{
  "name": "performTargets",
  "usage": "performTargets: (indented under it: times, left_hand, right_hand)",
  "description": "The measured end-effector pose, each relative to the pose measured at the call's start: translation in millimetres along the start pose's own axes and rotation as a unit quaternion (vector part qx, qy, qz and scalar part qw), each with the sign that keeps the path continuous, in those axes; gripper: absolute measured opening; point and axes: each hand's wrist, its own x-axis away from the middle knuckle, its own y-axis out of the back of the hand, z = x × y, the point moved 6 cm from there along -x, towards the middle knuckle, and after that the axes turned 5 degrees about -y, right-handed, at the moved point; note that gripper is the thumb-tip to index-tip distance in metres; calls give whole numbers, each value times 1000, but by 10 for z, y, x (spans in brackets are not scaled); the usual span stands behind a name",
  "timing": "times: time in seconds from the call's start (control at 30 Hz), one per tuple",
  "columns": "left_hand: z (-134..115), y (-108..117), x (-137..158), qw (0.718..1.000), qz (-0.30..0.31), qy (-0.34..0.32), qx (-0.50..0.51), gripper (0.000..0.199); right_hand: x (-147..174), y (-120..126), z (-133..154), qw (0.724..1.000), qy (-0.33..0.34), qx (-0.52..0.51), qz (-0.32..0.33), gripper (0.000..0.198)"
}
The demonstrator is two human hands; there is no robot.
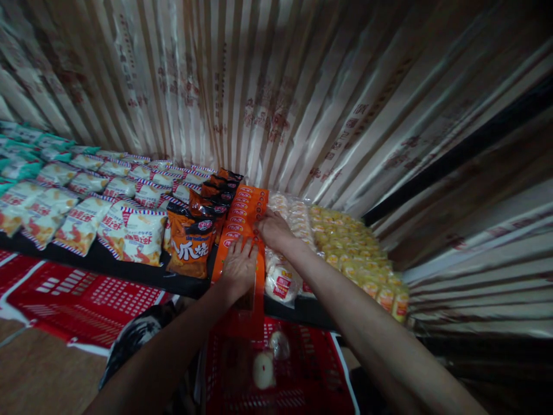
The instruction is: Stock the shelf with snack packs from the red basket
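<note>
My left hand (239,266) lies with its fingers spread flat over a row of overlapping flat orange packets (246,203). The nearest packet hangs past the front edge of the black shelf (173,282). At the right edge of the same row, my right hand (275,231) has its fingers bent and closed on an orange packet; its fingertips are partly hidden. Standing left of the row are orange-and-black snack bags (189,242). Clear-wrapped round white buns (281,282) lie under and beside my right forearm.
White snack bags (140,233) and green bags (21,155) fill the shelf's left side; small yellow packs (400,302) stand at right. A pleated curtain (259,86) hangs behind. Below, a red basket (311,369) holds wrapped round items, with another red basket (86,302) at left.
</note>
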Motion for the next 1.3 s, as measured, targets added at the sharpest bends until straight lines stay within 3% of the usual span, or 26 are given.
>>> performTargets:
  times: [0.23,0.53,0.8,1.3]
  left_hand:
    - [-4,-2,2,1000,-8,4,7,44]
    - [38,58,-75,999,7,6,50,54]
    - [109,101,-192,997,-31,14,70,40]
    - [99,64,-226,998,-8,1,66,33]
  right_hand:
    - [-94,-50,-12,999,36,22,12,16]
    - [-176,-69,-21,998,23,41,38,15]
    - [-318,-122,41,996,16,64,63,19]
    - [-290,-135,54,996,20,51,69,23]
